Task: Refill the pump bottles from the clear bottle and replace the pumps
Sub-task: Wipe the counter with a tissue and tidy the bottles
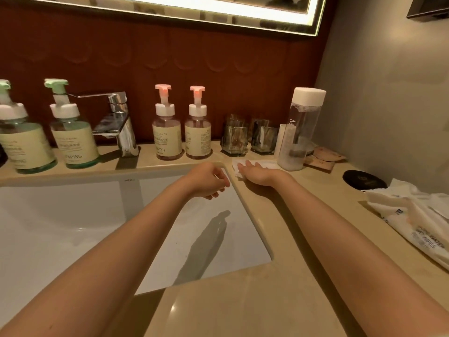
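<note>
Pump bottles stand in a row along the back ledge of the counter: two green-topped ones at ten o'clock from the person's hands, left of the tap, and two pink-topped ones at twelve o'clock, all with their pumps seated. From the single head view, the clear bottle with its white cap on stands upright at two o'clock, just past two dark glass tumblers.

The left hand hangs over the corner of the sink, fingers loosely curled, its grip released and holding nothing. The right hand lies open and flat on a white paper towel on the counter, near the foot of the clear bottle; it grasps nothing either.

No pump looks unscrewed and the clear bottle's cap is not yet off, so I judge the refilling either unstarted or finished; the liquid levels do not settle it.

The clear bottle is tall and narrow and looks nearly empty, so a careless sideways reach could topple it into the tumblers. A pack of wipes lies at four o'clock.
</note>
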{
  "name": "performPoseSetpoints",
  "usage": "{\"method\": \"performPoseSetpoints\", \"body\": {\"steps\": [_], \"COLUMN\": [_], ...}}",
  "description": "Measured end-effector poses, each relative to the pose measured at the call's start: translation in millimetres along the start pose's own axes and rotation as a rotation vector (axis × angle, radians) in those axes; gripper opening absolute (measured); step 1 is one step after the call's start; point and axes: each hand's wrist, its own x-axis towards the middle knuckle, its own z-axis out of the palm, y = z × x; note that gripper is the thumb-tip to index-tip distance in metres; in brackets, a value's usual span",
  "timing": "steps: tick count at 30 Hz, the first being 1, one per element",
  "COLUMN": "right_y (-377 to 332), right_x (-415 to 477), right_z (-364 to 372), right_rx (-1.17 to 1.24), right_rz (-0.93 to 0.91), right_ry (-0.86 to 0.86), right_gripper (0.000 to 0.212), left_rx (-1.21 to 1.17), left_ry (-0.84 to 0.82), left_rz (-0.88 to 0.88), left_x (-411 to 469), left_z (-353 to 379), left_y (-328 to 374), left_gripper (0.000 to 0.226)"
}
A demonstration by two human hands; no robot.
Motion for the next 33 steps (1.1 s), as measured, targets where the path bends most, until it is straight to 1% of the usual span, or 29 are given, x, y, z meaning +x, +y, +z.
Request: {"method": "performPoseSetpoints", "body": {"steps": [7,12,16,23,26,29,33], "right_y": [1,13,27,37,43,56,74], "right_x": [-21,-64,-113,-186,-203,-204,-206], "right_z": [13,25,34,44,50,59,50], "right_rx": [-0.147,-0.15,-0.143,-0.084,-0.029,-0.029,-0.052], "right_rz": [-0.169,-0.22,-0.22,-0.202,-0.176,-0.185,-0.161], "right_ry": [-0.021,-0.065,-0.111,-0.114,-0.085,-0.089,-0.061], "right_gripper": [0.052,0.051,0.05,0.047,0.049,0.053,0.049], "left_rx": [0.003,0.006,0.022,0.062,0.121,0.168,0.2], "left_ry": [-0.006,-0.028,-0.072,-0.086,-0.087,-0.073,-0.06], "left_rz": [-0.004,0.026,0.071,0.142,0.178,0.201,0.229], "left_x": [-7,-19,-31,-47,-52,-53,-54], "left_z": [0,8,23,45,60,68,78], "left_y": [-1,8,21,48,59,63,74], "left_gripper": [0.017,0.019,0.019,0.021,0.019,0.016,0.019]}}
